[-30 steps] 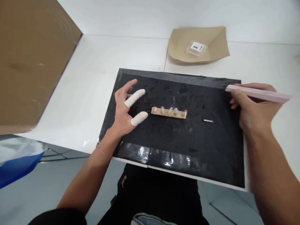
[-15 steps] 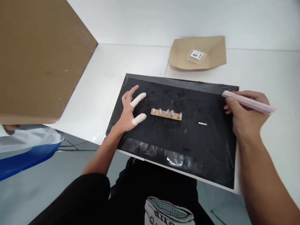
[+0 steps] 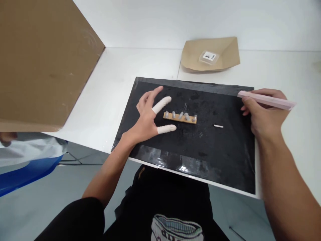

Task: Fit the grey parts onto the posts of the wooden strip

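Observation:
My left hand (image 3: 147, 117) is over the black mat, fingers spread, with white finger cots on its thumb and index finger. Those two fingers reach around the left end of a tan strip (image 3: 179, 119) that carries several small greyish, translucent pieces. Nothing shows between the thumb and index finger. At the mat's right edge, my right hand (image 3: 267, 112) grips a long pale-pink stick-like object (image 3: 265, 99), held roughly level; its exact kind I cannot make out. Between the strip and my right hand lies a short, thin silvery rod (image 3: 218, 126).
The black mat (image 3: 213, 157) lies on a white table (image 3: 95, 117). Behind it stands a brown paper tray (image 3: 225, 57) holding a clear plastic box (image 3: 209, 57) with a label. A large brown panel (image 3: 45, 67) rises at left; below it part of another person's hand (image 3: 8, 138) shows.
My left hand has moved right, bringing its thumb and index finger to the strip's left end. My right hand keeps the pink object in nearly the same place.

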Motion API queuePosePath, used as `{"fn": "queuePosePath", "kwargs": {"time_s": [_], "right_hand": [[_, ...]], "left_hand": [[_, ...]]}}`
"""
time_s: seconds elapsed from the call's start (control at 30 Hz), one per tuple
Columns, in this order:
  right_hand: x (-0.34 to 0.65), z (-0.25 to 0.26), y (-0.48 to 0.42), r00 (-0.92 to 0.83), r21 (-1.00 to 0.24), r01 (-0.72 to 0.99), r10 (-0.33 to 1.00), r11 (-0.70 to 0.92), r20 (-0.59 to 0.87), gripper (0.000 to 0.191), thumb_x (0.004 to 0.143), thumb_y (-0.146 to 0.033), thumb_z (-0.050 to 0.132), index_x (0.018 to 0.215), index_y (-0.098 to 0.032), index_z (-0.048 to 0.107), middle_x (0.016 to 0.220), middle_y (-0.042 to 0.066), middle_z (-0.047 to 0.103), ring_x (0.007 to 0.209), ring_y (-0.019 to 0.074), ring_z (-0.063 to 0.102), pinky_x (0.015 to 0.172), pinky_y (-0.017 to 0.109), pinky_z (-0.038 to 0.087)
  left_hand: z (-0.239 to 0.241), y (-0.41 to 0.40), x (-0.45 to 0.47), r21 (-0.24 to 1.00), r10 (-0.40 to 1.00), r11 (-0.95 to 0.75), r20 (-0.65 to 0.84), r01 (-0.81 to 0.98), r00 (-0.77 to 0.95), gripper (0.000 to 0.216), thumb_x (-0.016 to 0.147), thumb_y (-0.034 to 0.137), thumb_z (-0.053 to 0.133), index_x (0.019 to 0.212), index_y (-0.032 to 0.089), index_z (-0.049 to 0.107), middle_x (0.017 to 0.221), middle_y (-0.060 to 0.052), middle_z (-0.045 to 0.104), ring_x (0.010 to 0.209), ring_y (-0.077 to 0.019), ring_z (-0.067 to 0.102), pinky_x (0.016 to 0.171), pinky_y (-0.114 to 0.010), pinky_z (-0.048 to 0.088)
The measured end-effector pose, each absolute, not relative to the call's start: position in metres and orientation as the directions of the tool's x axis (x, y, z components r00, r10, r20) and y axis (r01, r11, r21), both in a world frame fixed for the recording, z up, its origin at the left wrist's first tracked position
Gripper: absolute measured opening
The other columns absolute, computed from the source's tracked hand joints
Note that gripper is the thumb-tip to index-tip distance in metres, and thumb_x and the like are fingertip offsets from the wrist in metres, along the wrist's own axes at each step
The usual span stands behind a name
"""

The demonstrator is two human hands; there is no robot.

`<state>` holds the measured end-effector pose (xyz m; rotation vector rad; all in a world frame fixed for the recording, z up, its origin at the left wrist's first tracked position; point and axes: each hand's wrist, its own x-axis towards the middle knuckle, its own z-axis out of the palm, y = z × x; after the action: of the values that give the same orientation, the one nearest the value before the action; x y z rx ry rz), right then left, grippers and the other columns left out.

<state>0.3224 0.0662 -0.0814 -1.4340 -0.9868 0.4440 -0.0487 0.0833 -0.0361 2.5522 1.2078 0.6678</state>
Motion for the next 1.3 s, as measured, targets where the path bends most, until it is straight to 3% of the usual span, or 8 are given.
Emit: {"fn": "queuePosePath", "kwargs": {"time_s": [0.13, 0.3, 0.67, 0.97, 1.3], "right_hand": [[0.320, -0.079, 0.064, 0.560, -0.942, 0.308, 0.776, 0.131, 0.291, 0.033, 0.063, -0.029, 0.085, 0.089, -0.016, 0.069, 0.075, 0.002, 0.071, 0.049, 0.0111, 0.058, 0.037, 0.021, 0.041], [0.321, -0.080, 0.065, 0.568, -0.942, 0.295, 0.764, 0.159, 0.307, 0.033, 0.063, -0.029, 0.084, 0.089, -0.017, 0.068, 0.074, 0.000, 0.070, 0.048, 0.0105, 0.057, 0.037, 0.019, 0.040], [0.323, -0.081, 0.064, 0.554, -0.944, 0.301, 0.782, 0.133, 0.287, 0.033, 0.065, -0.026, 0.084, 0.093, -0.015, 0.069, 0.076, 0.002, 0.070, 0.051, 0.0104, 0.060, 0.038, 0.017, 0.043], [0.322, -0.083, 0.064, 0.565, -0.947, 0.287, 0.773, 0.144, 0.288, 0.033, 0.068, -0.024, 0.086, 0.095, -0.015, 0.070, 0.079, 0.002, 0.072, 0.050, 0.0095, 0.060, 0.038, 0.017, 0.043], [0.319, -0.079, 0.065, 0.565, -0.942, 0.330, 0.786, 0.060, 0.249, 0.034, 0.069, -0.030, 0.087, 0.096, -0.016, 0.073, 0.075, 0.001, 0.070, 0.052, 0.0106, 0.060, 0.041, 0.019, 0.043]], "left_hand": [[-0.026, 0.089, -0.035, 0.345, 0.742, -0.663, 0.182, 0.664, 0.646, 0.072, 0.082, 0.059, 0.082, 0.143, 0.031, 0.056, 0.170, -0.012, 0.032, 0.153, -0.0415, 0.029, 0.122, -0.062, 0.023], [-0.028, 0.097, -0.029, 0.333, 0.767, -0.630, 0.121, 0.702, 0.631, 0.063, 0.079, 0.053, 0.087, 0.132, 0.027, 0.064, 0.169, -0.013, 0.037, 0.154, -0.0433, 0.027, 0.120, -0.064, 0.021], [-0.035, 0.099, -0.029, 0.474, 0.809, -0.547, 0.086, 0.690, 0.582, 0.035, 0.081, 0.033, 0.083, 0.111, 0.024, 0.068, 0.162, -0.009, 0.043, 0.155, -0.0361, 0.029, 0.126, -0.058, 0.020], [-0.039, 0.098, -0.026, 0.535, 0.828, -0.505, 0.081, 0.677, 0.554, 0.031, 0.081, 0.028, 0.081, 0.109, 0.025, 0.067, 0.160, -0.008, 0.045, 0.153, -0.0340, 0.032, 0.125, -0.057, 0.023], [-0.041, 0.097, -0.024, 0.537, 0.830, -0.504, 0.082, 0.677, 0.552, 0.012, 0.083, 0.027, 0.079, 0.092, 0.023, 0.071, 0.155, -0.006, 0.052, 0.152, -0.0335, 0.034, 0.125, -0.056, 0.022]]}}
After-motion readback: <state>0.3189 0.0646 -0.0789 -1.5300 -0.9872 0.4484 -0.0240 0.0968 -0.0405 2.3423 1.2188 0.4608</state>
